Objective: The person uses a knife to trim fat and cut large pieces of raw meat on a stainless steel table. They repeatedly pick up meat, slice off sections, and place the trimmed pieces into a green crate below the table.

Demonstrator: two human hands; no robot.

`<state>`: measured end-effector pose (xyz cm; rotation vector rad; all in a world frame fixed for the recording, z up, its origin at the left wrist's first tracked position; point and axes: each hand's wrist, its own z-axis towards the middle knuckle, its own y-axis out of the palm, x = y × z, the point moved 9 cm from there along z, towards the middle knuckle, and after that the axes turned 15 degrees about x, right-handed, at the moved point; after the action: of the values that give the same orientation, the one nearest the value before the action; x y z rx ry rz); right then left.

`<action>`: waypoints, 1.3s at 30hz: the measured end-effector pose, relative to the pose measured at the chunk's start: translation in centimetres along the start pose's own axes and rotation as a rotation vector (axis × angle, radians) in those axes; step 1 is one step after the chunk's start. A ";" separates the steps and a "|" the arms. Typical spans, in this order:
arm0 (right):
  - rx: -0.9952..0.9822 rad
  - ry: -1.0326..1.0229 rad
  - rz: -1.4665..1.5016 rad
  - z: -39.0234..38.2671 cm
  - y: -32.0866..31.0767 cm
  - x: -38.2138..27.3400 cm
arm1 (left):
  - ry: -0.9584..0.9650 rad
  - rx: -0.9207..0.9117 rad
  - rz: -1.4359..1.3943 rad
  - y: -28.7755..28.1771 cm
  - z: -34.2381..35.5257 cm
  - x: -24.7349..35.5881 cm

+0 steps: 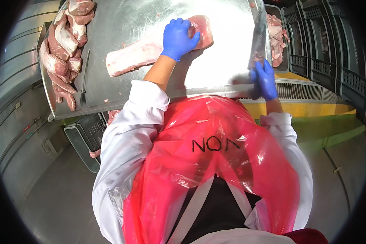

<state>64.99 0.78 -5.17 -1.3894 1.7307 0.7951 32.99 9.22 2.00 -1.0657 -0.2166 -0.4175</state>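
My left hand (179,40), in a blue glove, grips the thicker red end of a long pale pork loin (132,56) lying on the steel table (122,93). My right hand (264,79), also gloved, is at the table's right rim with curled fingers; a narrow, blurred metallic shape rises above it, and I cannot make out what it holds. A pile of meat cuts (65,53) lies along the table's left side, with a long thin steel rod with a dark handle (84,79) beside it.
Beyond the right rim is a container of meat pieces (275,38), beside stacked dark perforated crates (313,44). Another crate (79,142) sits below the table's left front. A metal wall runs along the left; a grated ledge (305,89) is at the right.
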 end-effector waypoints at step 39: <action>0.142 -0.455 -0.363 1.0 15.5 -1.0 | 0.261 -0.302 0.033 -4.6 -7.7 -14.5</action>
<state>50.08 5.40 -4.67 -1.2585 1.1238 0.7014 17.71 3.86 -3.33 -1.2952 0.0994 -0.5664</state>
